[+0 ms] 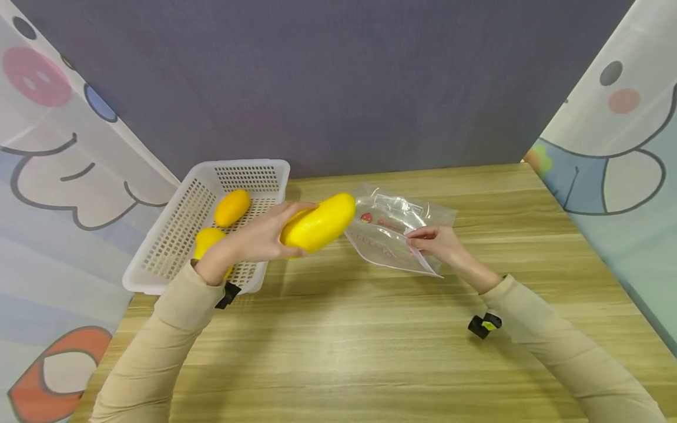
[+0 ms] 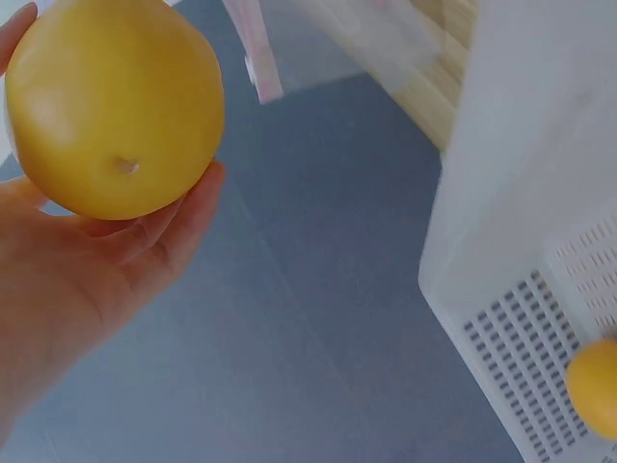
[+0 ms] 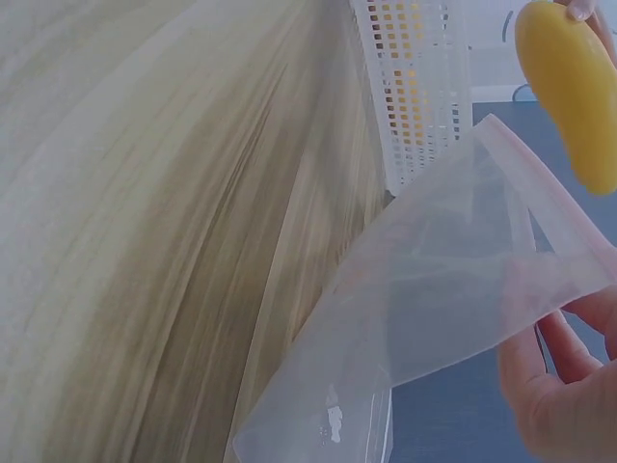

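Observation:
My left hand [image 1: 259,236] grips a large yellow mango [image 1: 324,222], fingers and thumb wrapped round one end, above the table between the basket and the bag. In the left wrist view the mango [image 2: 120,116] shows its stem end over the palm. My right hand [image 1: 443,244] pinches the edge of a clear zip bag [image 1: 378,242] with a pink strip and small red prints. The bag's mouth gapes a little toward the mango, as the right wrist view of the bag [image 3: 434,280] also shows.
To the left stands a white perforated basket [image 1: 140,282]. It holds an orange-yellow mango [image 1: 233,208] and another yellow fruit [image 1: 208,239], partly hidden behind my left wrist. A grey panel [image 1: 338,88] rises behind the wooden table [image 1: 328,352]; printed curtains hang at both sides.

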`<action>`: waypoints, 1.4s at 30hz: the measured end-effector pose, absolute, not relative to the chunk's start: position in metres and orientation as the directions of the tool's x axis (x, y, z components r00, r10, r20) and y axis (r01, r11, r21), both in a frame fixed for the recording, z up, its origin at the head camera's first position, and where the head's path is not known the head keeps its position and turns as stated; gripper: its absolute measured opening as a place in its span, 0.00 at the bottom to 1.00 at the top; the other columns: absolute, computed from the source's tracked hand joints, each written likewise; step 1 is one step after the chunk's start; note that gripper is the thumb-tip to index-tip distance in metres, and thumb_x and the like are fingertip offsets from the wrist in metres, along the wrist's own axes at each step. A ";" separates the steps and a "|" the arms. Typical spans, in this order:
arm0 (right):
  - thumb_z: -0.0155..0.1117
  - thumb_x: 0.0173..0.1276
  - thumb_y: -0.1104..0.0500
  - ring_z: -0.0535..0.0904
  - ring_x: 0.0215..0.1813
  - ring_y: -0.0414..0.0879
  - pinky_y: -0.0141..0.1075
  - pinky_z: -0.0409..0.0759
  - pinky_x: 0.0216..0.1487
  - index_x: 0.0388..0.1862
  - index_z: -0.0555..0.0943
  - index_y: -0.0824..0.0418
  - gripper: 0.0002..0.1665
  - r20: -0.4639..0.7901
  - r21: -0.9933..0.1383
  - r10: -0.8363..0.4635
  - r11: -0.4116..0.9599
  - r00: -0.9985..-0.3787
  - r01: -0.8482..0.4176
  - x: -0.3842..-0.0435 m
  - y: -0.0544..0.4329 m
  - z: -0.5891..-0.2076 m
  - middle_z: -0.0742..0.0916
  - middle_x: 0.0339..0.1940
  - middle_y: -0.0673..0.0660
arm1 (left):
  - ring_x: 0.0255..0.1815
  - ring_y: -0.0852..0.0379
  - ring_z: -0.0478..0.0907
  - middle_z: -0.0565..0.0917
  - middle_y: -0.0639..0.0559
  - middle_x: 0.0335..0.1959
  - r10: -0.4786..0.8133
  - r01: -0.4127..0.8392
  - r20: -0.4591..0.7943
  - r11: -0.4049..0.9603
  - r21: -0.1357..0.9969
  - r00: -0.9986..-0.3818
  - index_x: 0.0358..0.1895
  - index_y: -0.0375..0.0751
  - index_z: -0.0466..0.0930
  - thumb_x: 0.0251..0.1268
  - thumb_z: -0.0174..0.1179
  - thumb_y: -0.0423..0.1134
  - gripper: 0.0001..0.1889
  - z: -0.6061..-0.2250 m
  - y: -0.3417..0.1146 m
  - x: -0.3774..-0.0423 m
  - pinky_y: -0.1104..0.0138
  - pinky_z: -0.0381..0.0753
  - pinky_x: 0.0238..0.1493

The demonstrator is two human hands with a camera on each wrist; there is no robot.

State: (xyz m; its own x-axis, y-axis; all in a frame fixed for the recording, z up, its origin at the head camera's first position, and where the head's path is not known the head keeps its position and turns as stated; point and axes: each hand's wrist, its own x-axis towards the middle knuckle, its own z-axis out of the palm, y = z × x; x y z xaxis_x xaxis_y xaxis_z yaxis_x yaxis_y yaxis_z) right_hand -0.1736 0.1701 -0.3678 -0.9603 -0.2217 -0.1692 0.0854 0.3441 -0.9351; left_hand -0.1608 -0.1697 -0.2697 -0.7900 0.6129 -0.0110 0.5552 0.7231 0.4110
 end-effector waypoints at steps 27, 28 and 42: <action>0.60 0.60 0.62 0.79 0.30 0.36 0.30 0.79 0.35 0.45 0.76 0.75 0.19 -0.164 -0.928 -0.222 0.364 -0.961 0.074 -0.174 0.168 -0.367 0.85 0.35 0.59 | 0.52 0.52 0.64 0.67 0.46 0.55 0.687 0.642 -0.075 0.708 0.295 -0.723 0.65 0.55 0.59 0.44 0.62 0.53 0.39 -0.296 -0.123 -0.144 0.56 0.69 0.49; 0.60 0.60 0.62 0.79 0.30 0.36 0.30 0.80 0.35 0.45 0.76 0.75 0.18 -0.167 -0.928 -0.223 0.365 -0.960 0.077 -0.174 0.168 -0.367 0.85 0.35 0.60 | 0.52 0.52 0.64 0.67 0.46 0.54 0.685 0.641 -0.080 0.710 0.291 -0.724 0.65 0.55 0.59 0.44 0.62 0.53 0.39 -0.296 -0.122 -0.144 0.56 0.70 0.48; 0.60 0.59 0.62 0.81 0.30 0.39 0.31 0.80 0.36 0.45 0.76 0.75 0.19 -0.172 -0.937 -0.236 0.340 -0.957 0.084 -0.174 0.167 -0.368 0.84 0.37 0.64 | 0.54 0.49 0.64 0.67 0.44 0.54 0.669 0.642 -0.102 0.739 0.204 -0.737 0.65 0.58 0.59 0.44 0.60 0.56 0.38 -0.306 -0.109 -0.146 0.53 0.71 0.46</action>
